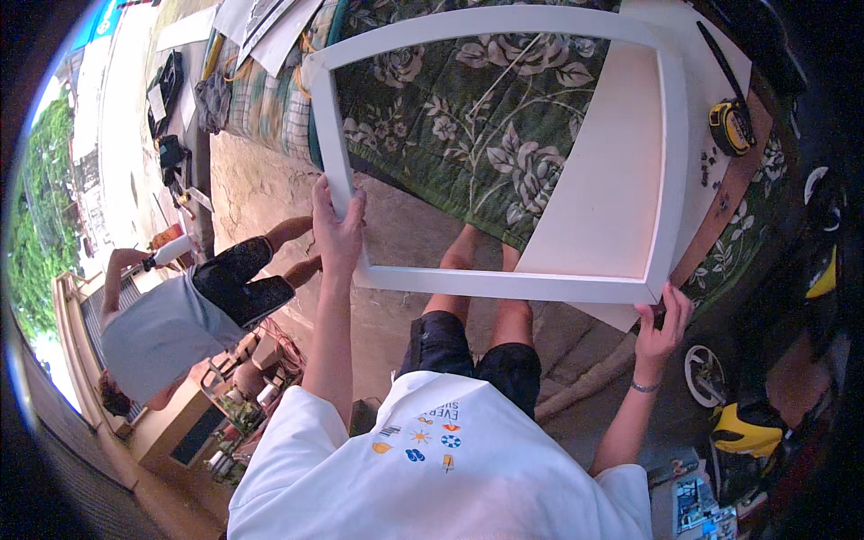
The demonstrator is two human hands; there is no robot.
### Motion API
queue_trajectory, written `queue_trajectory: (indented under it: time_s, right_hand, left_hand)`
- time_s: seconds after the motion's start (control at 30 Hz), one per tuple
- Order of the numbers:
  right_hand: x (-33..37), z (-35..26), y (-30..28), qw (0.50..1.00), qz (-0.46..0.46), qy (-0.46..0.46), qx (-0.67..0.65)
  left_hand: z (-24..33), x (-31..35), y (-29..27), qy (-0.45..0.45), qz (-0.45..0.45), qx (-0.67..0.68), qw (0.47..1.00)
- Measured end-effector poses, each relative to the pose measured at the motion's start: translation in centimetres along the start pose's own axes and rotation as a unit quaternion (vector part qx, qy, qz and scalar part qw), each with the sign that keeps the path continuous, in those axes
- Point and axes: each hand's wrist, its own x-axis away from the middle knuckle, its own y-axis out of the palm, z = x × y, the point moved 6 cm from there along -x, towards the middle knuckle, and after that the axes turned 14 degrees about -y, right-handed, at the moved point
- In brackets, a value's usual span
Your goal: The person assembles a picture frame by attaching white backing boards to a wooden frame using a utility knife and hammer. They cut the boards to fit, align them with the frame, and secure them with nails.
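Note:
A white rectangular frame is held up between my two hands, and through its opening the surface beyond shows. My left hand grips the frame's left side near the lower corner, thumb and fingers on either side of the bar. At the lower right corner, my right hand has its fingers closed on the frame's edge. Beyond lies a dark green floral quilted cloth, and a white board rests over part of it.
On the right, a yellow and black tape measure lies near small dark pieces. A person in a grey shirt stands at left holding a white bottle. Papers and a checked cloth lie at the far left. A yellow-black motorbike stands at lower right.

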Motion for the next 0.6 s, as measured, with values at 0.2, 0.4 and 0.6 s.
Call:
queue_trajectory:
  time_s: [0.2, 0.4, 0.6]
  right_hand:
    - [0.9, -0.7, -0.1, 0.999, 0.003, -0.002, 0.052]
    - [0.5, -2.0, 0.9, 0.998, 0.014, 0.033, 0.059]
    - [0.2, -2.3, 1.6, 0.995, 0.037, 0.081, 0.050]
  left_hand:
    - [5.0, -2.2, 1.7, 0.148, 0.022, -0.110, 0.983]
    - [7.4, -5.9, 2.3, 0.186, 0.072, -0.205, 0.958]
    - [5.0, -10.6, 2.0, 0.237, 0.097, -0.253, 0.933]
